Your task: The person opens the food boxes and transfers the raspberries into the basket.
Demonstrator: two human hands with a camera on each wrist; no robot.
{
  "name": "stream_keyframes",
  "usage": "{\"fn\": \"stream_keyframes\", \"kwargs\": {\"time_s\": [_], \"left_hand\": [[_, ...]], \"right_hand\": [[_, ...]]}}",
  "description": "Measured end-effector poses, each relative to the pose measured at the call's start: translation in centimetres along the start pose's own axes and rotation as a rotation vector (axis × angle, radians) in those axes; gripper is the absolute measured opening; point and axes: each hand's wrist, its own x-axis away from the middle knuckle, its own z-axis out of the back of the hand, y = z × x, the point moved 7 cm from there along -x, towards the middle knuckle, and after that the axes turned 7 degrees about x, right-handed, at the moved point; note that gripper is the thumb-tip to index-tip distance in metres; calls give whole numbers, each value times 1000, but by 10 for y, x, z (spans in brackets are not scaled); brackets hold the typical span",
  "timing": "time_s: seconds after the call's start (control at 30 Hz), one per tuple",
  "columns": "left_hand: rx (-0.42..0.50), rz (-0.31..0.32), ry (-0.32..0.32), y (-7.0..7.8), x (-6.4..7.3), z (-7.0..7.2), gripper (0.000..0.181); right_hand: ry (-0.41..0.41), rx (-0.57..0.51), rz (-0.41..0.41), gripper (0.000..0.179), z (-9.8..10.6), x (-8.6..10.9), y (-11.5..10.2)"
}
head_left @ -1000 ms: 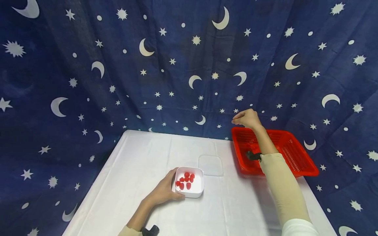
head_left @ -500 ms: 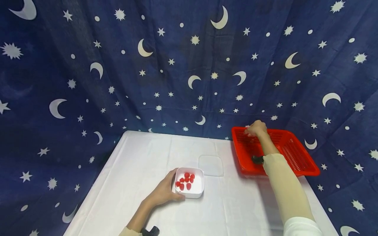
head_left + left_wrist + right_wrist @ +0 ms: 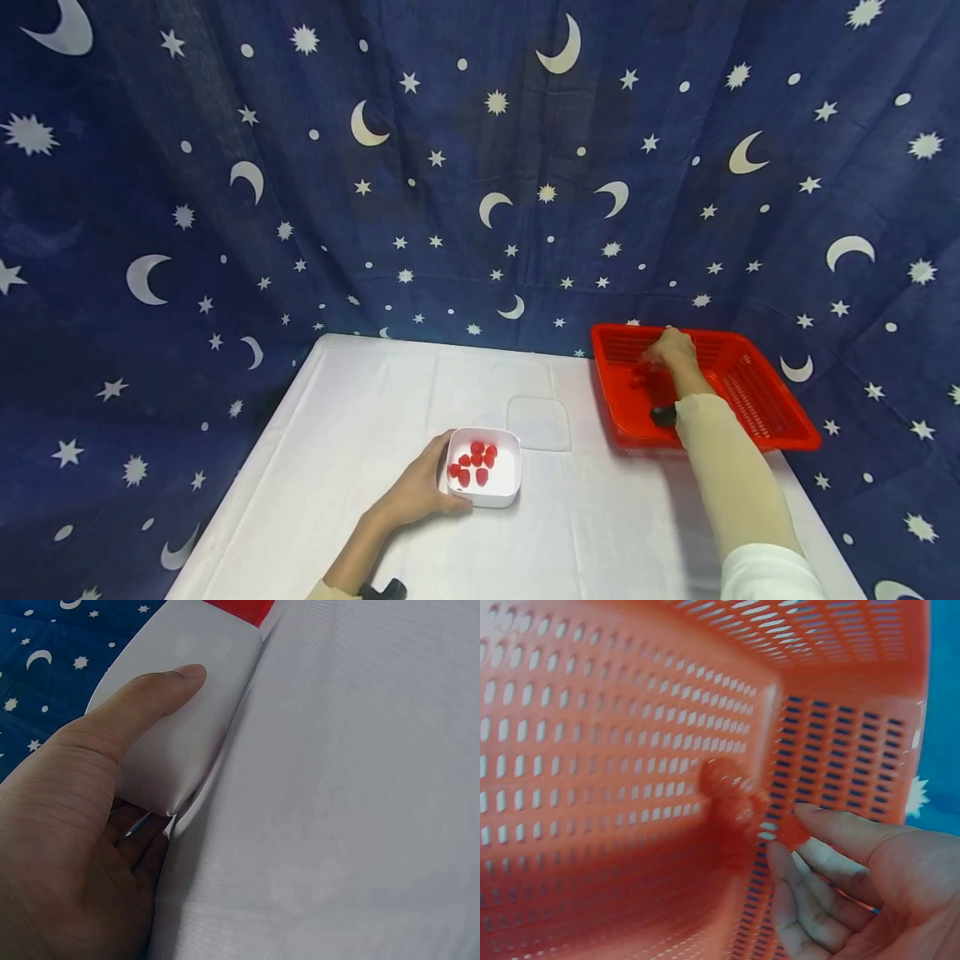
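My left hand (image 3: 420, 487) grips a square white plastic container (image 3: 495, 498) standing on the table, with the thumb on its near wall. Several red raspberries (image 3: 482, 477) lie inside it, mostly towards the left. My right hand (image 3: 675, 350) is down inside the red basket (image 3: 622, 425). In the right wrist view, a raspberry (image 3: 793, 831) sits pinched between the thumb and a fingertip. A small cluster of raspberries (image 3: 726, 787), blurred, shows just beyond the fingers against the slotted basket wall.
A clear flat square lid (image 3: 538, 423) lies on the white tablecloth (image 3: 375, 400), behind and right of the container. A dark blue curtain (image 3: 450, 208) with moons and stars hangs behind the table, close to the basket's back rim.
My right hand has come down from above the basket's back left rim into the basket, moving right and towards me. The left hand and container have stayed in place.
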Motion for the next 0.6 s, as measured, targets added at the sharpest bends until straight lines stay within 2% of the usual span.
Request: {"fn": "stream_keyframes", "kwargs": {"time_s": [0.13,0.27,0.6], "left_hand": [[-6,-6,2,1,0,-1,126],[0,-9,0,1,0,-1,125],[13,11,0,-1,1,1,126]], "right_hand": [[-6,7,-39,54,-7,-5,14],[3,19,-40,62,-10,-6,22],[4,16,-44,64,-12,-9,23]]}}
